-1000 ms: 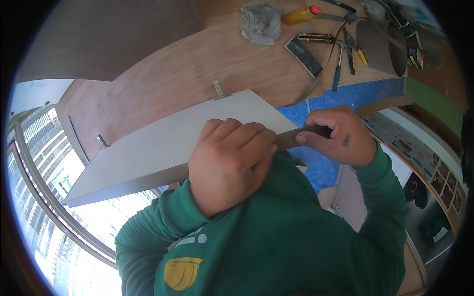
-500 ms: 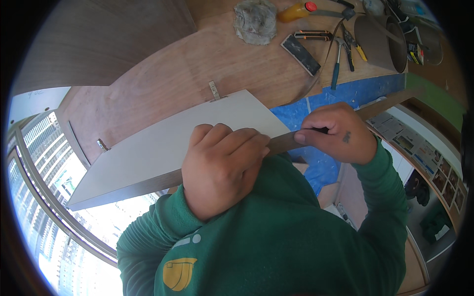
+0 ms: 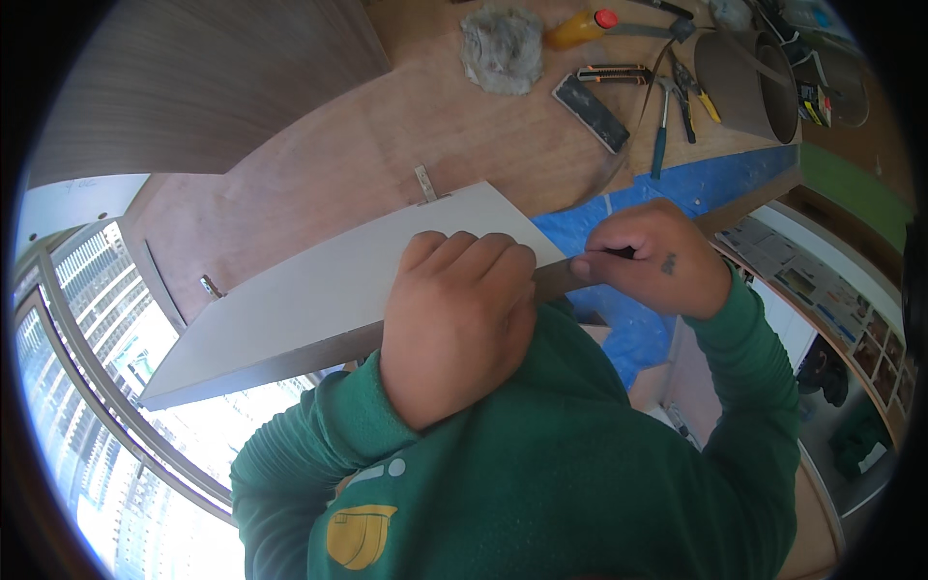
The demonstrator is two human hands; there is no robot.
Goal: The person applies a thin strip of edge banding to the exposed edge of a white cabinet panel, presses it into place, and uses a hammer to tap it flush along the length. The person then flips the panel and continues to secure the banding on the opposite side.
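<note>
A white cabinet door panel (image 3: 329,280) with a brown edge lies in front of me, its near long edge toward my body. My left hand (image 3: 459,324) is closed over that edge near the panel's right end, fingers curled and knuckles up. Its fingertips are hidden. To the right, my right hand (image 3: 652,256) pinches a brown edge banding strip (image 3: 555,280) between thumb and bent forefinger. A short length of the strip stretches between the two hands, and it runs in under the left one.
Two metal hinges (image 3: 425,184) stick out from the panel's far side. Beyond, on the plywood surface (image 3: 319,184), are a hammer (image 3: 661,130), utility knife (image 3: 614,73), sanding block (image 3: 591,113), pliers (image 3: 704,92), crumpled rag (image 3: 502,50), orange bottle (image 3: 578,29) and brown banding roll (image 3: 739,82). Windows (image 3: 87,290) stand at left.
My left hand has slid right along the panel's edge, closer to my right hand, and its fingers are curled tighter. The right hand keeps its pinch and has shifted only slightly.
</note>
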